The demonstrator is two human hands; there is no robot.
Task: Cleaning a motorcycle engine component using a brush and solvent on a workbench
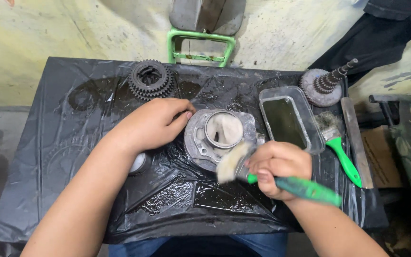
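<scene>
Head view looks straight down on a small table [72, 143] covered in wet black plastic sheeting, set against a stained yellowish wall. At the middle lies a grey metal engine cylinder [217, 138], its round bore facing up and its flange flat on the sheet. The left hand [155, 123] rests on the cylinder's left rim, fingers curled loosely with the tips against the metal, steadying it rather than gripping around it. The right hand [277, 169] sits at the cylinder's near right edge, fingers wrapped tight around the green handle of a paintbrush [281, 178]; the pale bristles look blurred and lie against the near rim of the cylinder, while the handle end points toward the near right.

Just right of the cylinder stands a clear rectangular plastic tray [291, 119] holding dark liquid. A second paintbrush [338, 147] with a bright green handle lies right of the tray, and beside it, farther right, a long flat metal bar [357, 143]. At the far right corner a gear shaft [327, 85] stands tilted on its wide toothed base. On the far left side sits a stack of dark toothed gears [151, 78]. Beyond the table's far edge a green metal frame [200, 45] stands against the wall.
</scene>
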